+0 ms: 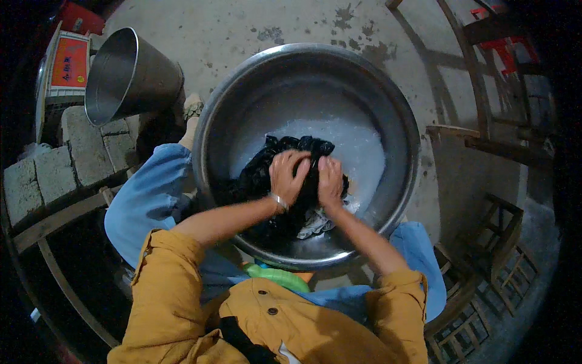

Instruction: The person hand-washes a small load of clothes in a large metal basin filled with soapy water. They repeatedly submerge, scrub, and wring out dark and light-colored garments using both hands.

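Note:
A large round steel basin (pixel 405 130) stands between my knees with cloudy, sudsy water (pixel 364 145) in it. Bunched in its near half lies a wet black garment (pixel 257 173), its shape lost in folds. My left hand (pixel 287 177), a metal band at its wrist, presses onto the middle of the black cloth, fingers curled into it. Close beside it, my right hand (pixel 330 181) is closed over the same cloth, knuckles up. Under my right forearm a pale grey patterned cloth (pixel 316 224) shows, partly covered by the black one.
At the back left a metal bucket (pixel 151 79) leans near stacked concrete blocks (pixel 88 145) and a red box (pixel 70 62). Wooden furniture frames (pixel 479 73) stand on the right. Something green (pixel 276 277) sits below the basin's near rim. Wet spots mark the concrete floor (pixel 242 24).

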{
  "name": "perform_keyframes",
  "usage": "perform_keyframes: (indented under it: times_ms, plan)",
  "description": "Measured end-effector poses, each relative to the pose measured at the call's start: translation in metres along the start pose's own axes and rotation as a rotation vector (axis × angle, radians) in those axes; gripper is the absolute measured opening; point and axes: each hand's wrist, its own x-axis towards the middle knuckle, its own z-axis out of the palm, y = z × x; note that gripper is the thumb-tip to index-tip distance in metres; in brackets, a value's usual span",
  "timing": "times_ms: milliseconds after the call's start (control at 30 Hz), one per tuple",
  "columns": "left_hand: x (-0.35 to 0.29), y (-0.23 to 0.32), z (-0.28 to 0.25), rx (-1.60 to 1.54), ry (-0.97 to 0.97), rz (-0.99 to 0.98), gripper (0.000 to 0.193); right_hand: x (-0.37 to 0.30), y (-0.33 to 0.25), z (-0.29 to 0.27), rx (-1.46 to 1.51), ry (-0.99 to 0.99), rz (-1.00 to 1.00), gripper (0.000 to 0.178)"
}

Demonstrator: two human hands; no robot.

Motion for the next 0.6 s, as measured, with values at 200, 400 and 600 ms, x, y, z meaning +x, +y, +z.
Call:
perform_keyframes:
  times_ms: [200, 400, 600]
  plan:
    - [-0.054, -0.045, 0.023, 0.112, 0.046, 0.153, 0.026, -0.059, 0.007, 0.041, -0.318, 0.205, -0.133, 0.031]
    - [0.017, -0.065, 0.044, 0.313, 0.002, 0.226, 0.02, 0.014, 0.04, 0.057, -0.492, 0.255, -0.279, 0.029]
    - [0.122, -0.032, 0.073, 0.448, -0.318, -0.398, 0.026, 0.122, 0.023, 0.018, -0.678, -0.101, -0.248, 0.025]
